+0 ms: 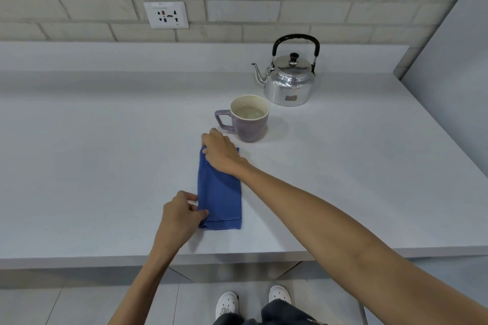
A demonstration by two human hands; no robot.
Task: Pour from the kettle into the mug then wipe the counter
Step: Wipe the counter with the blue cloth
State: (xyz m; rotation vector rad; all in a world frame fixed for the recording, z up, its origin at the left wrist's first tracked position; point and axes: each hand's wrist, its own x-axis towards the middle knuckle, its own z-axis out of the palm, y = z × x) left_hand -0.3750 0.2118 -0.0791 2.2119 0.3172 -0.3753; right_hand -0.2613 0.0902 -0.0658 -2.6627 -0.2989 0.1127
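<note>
A folded blue cloth [220,198] lies flat on the grey counter [92,153], its long side running away from me. My left hand [181,215] pinches the cloth's near left corner. My right hand [220,152] grips its far end, fingers curled over the left edge. Just beyond the cloth stands a purple mug [249,119] with liquid inside and its handle pointing left. A shiny metal kettle [289,79] with a black handle sits behind the mug, spout to the left.
A brick wall with a white power socket [166,14] backs the counter. A grey panel [454,60] closes off the right side. The counter's front edge runs below my hands, with my shoes on the tiled floor under it.
</note>
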